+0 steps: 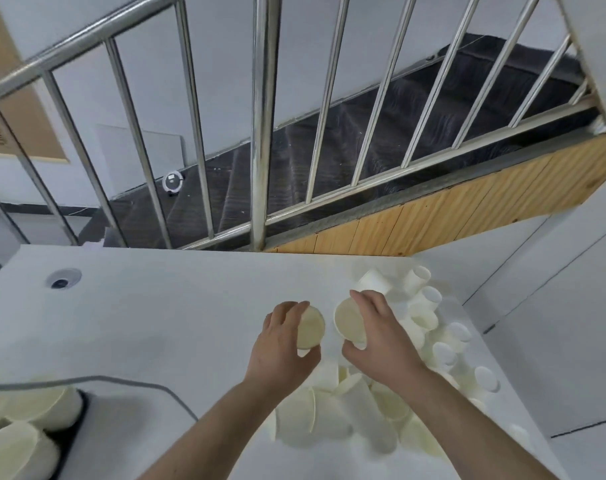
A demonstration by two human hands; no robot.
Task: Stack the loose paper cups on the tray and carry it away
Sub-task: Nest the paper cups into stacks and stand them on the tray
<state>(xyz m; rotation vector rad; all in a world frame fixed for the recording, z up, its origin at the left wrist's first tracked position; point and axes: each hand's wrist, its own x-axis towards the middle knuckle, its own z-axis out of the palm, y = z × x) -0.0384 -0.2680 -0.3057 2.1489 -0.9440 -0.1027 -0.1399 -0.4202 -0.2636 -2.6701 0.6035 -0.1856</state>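
Lower left: tray (177, 398), grey rim, stacked cups (35, 410) inside. Centre left: bare white table (156, 306), far edge under metal railing (260, 133). Centre: left hand (281, 344) curled round one cup (310, 328); right hand (377, 330) gripping a second cup (348, 320), mouths nearly facing. Lower right: loose cups (364, 410) heaped to table's right edge.

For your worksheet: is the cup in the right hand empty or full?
Empty: the cup in the right hand shows a bare pale inside.
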